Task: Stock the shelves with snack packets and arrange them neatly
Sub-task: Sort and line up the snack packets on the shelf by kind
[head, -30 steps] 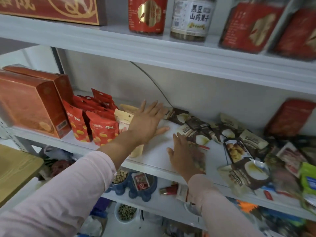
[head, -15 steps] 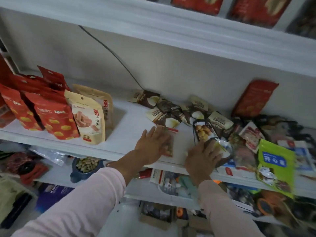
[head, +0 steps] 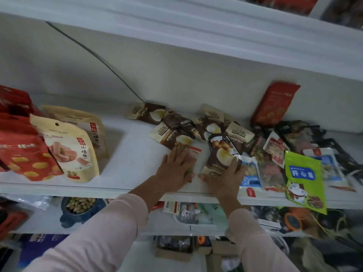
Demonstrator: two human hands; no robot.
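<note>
Foil packets [head: 212, 122], light and slippery, lie heaped right of centre on the shelf [head: 137, 154]. My left hand [head: 174, 169] presses one clear packet [head: 194, 154], fingers straight; my right hand [head: 225, 179] lies flat, fingers spread, over a brown packet [head: 218, 160]. I'd pinch the sealed edges.

Pale pink long sleeves [head: 102, 238], plain cuffs [head: 135, 200] at the wrists, bare left grip [head: 174, 169], bare right grip [head: 224, 177]

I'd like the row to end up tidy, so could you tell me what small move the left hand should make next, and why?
Probably curl the left hand into a grip on the clear red-labelled packet it lies flat on, and stand it beside the upright beige pouches; the white shelf has room between them, while the packets further right lie in a jumble.
</note>
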